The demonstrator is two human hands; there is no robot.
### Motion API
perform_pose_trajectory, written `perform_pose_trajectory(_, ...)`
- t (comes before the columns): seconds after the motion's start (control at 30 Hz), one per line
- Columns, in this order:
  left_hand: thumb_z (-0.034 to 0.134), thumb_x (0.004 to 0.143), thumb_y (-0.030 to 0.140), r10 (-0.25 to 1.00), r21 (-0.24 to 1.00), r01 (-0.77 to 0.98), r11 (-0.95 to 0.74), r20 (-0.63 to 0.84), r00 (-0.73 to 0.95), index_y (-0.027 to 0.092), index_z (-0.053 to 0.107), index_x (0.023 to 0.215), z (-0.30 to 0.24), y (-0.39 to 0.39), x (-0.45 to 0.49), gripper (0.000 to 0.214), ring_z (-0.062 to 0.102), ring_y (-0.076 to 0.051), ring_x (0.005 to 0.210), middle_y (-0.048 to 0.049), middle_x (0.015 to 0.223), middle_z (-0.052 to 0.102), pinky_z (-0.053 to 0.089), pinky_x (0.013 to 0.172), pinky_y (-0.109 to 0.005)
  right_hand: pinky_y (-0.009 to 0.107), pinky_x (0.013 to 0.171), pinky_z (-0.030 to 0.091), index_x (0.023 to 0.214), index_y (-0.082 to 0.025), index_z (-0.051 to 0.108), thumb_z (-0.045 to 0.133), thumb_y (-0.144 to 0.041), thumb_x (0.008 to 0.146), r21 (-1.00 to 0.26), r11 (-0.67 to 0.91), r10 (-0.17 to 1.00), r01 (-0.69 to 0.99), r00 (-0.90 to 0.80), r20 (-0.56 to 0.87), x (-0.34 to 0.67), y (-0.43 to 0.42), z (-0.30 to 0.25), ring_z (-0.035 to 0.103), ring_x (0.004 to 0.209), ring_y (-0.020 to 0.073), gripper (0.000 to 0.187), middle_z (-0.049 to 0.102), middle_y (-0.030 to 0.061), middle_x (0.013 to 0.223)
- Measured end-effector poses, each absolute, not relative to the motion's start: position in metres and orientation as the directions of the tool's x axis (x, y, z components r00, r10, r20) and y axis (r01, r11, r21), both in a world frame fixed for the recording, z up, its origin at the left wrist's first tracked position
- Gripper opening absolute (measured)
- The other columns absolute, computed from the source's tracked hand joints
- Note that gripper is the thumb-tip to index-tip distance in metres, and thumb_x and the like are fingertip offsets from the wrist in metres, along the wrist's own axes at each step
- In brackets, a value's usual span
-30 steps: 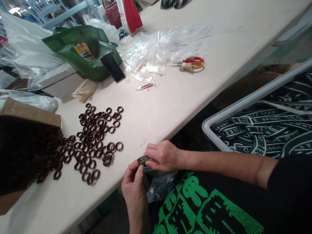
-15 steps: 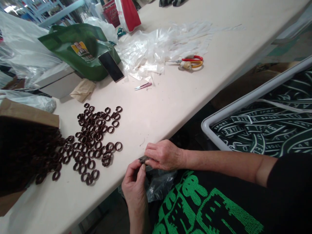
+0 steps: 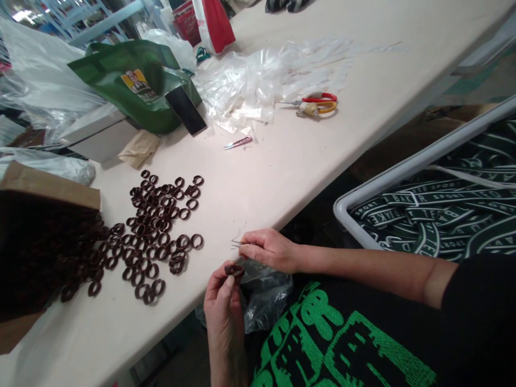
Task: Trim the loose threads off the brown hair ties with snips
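My left hand (image 3: 223, 301) is closed at the table's front edge, pinching a small dark brown loop (image 3: 234, 270) between thumb and fingers. Just above and to the right of it, my right hand (image 3: 269, 250) is closed around thread snips (image 3: 236, 244). Only their two thin metal tips show, pointing left and slightly apart; the rest is hidden in the fingers. A pile of similar brown loops (image 3: 161, 224) lies on the table to the left, spilling from a brown paper bag (image 3: 52, 185) on its side. Loose thread ends lie near the snips' tips.
Farther back on the table (image 3: 258, 183) are pink snips (image 3: 238, 143), red and yellow scissors (image 3: 318, 103), clear plastic bags (image 3: 278, 70), a phone (image 3: 186, 110) and a green bag (image 3: 133, 80). A grey-rimmed bin (image 3: 342, 207) of printed straps stands right. Clear plastic (image 3: 268, 301) hangs below my hands.
My hands have moved apart. The right has drawn slightly up from the loop, showing the snips' tips. My left has tilted the loop so that its opening shows.
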State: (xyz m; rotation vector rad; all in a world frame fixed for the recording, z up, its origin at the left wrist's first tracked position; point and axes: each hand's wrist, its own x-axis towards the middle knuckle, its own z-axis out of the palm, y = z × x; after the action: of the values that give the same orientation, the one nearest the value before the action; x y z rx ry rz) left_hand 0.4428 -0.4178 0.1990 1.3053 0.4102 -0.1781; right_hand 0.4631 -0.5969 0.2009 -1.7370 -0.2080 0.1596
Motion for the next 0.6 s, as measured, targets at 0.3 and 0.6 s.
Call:
perform_pose_trajectory(0.3,0.084,0.062,0.033,-0.024,0.863,0.407,0.299,-0.420,0.907,0.019,0.071,0.076,0.203,-0.412,0.439,0.024,0.061,-0.013,0.071,-0.0011,0.077,0.069,0.049,0.067,-0.022,0.016,0.047,0.039,0.087,-0.014,0.064,0.069,-0.035,0.079,-0.844,0.274,0.476,-0.461,0.828,-0.297,0.465,-0.580,0.207,0.051,0.061,0.0080,0.023,0.062,-0.0006,0.075)
perform_pose_trajectory(0.6,0.079,0.071,0.041,-0.133,0.918,0.390,0.068,-0.379,0.916,0.016,0.070,0.076,0.206,-0.398,0.433,0.027,0.058,-0.016,0.075,-0.0036,0.076,0.068,0.045,0.075,-0.026,0.020,0.058,0.039,0.081,-0.013,0.065,0.070,-0.039,0.081,-0.993,0.037,0.427,-0.114,0.900,-0.088,0.463,-0.583,0.201,0.050,0.062,0.0089,0.026,0.061,-0.0012,0.070)
